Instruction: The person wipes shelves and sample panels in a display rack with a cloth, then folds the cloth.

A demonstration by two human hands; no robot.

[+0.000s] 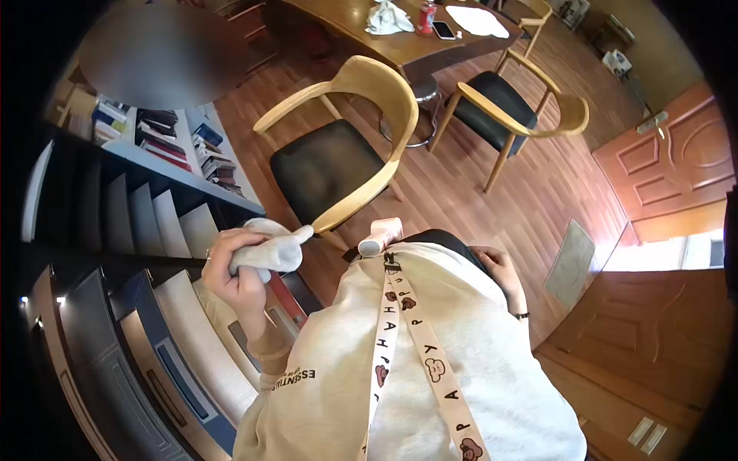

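Observation:
A pale grey-white cloth (pixel 277 255) is bunched in my left hand (pixel 231 265), raised beside the shelves, with one corner sticking out to the right. My fingers are wrapped round it. My right hand (pixel 500 273) rests at my right side against dark fabric, its fingers partly seen and lying flat, with nothing visible in it. A printed lanyard (pixel 384 330) hangs down my light sweatshirt (pixel 500 361). At its end, near my waist, is a pink and white object (pixel 382 237).
Dark shelving (pixel 138 207) and panels (pixel 184 361) stand close on the left, near a bookcase (pixel 165 142). Ahead are two wooden chairs (pixel 327 165) (pixel 496 107) and a table (pixel 354 23) bearing a red can (pixel 427 17) and phone (pixel 443 31). Wooden doors (pixel 669 161) are at right.

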